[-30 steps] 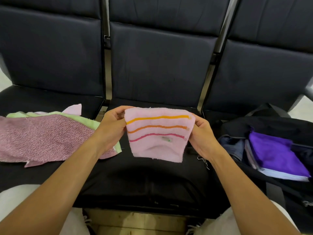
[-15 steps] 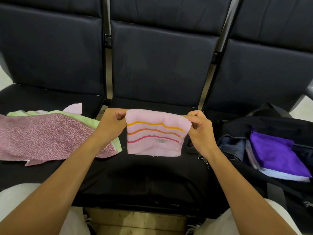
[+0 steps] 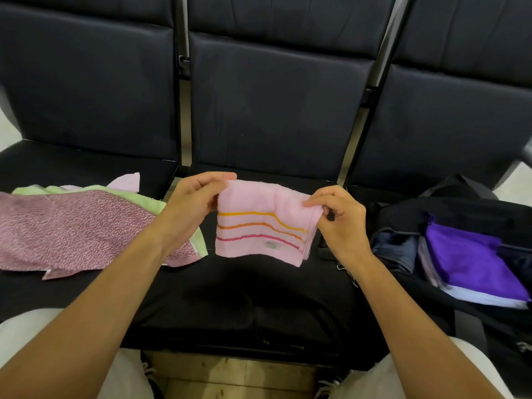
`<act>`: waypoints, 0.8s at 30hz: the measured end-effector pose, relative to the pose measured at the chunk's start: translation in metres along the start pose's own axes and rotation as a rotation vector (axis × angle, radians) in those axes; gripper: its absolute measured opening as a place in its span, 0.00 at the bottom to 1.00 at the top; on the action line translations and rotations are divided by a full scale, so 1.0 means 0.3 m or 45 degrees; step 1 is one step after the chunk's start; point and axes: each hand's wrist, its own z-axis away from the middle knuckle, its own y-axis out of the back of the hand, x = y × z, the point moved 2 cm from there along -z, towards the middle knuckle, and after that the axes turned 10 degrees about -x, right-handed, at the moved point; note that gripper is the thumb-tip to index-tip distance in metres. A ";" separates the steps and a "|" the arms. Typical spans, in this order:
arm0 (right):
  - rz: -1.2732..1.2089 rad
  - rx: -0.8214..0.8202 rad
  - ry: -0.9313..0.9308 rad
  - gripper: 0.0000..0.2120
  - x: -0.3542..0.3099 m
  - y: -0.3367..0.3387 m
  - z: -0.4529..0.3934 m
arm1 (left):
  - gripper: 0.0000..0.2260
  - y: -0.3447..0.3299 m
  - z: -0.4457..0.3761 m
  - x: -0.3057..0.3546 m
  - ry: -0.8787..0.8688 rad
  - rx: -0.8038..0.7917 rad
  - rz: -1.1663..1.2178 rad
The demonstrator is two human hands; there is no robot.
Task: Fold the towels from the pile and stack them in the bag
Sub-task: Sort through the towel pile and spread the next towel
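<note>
Nearest the camera, two bare forearms reach forward over pale trousers toward a row of dark padded seats (image 3: 259, 289). Above the middle seat, both hands hold up a folded pink towel (image 3: 260, 226) crossed by yellow, orange and red stripes, a small label near its lower edge. The left hand (image 3: 193, 208) pinches the towel's upper left corner between thumb and curled fingers, while the right hand (image 3: 339, 220) pinches the upper right corner, where the layered edges meet; the cloth sags slightly between them, clear of the cushion. On the left seat lies the pile (image 3: 86, 226) of unfolded cloths, a mottled pink piece on top of light green and pale pink ones. On the right seat sits an open black bag (image 3: 449, 208) with a folded purple towel (image 3: 472, 260) atop a stack inside. Beyond, the seat backs (image 3: 276, 110) rise dark and upright.
</note>
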 end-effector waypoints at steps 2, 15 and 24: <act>0.055 0.049 0.036 0.13 -0.008 0.001 0.001 | 0.12 0.002 0.003 0.000 -0.044 0.020 -0.097; -0.075 -0.230 -0.172 0.12 -0.028 -0.058 0.016 | 0.11 0.034 0.009 0.013 -0.162 0.127 -0.197; -0.305 -0.104 -0.216 0.12 -0.039 -0.047 0.008 | 0.13 0.039 0.000 -0.003 -0.149 0.309 -0.262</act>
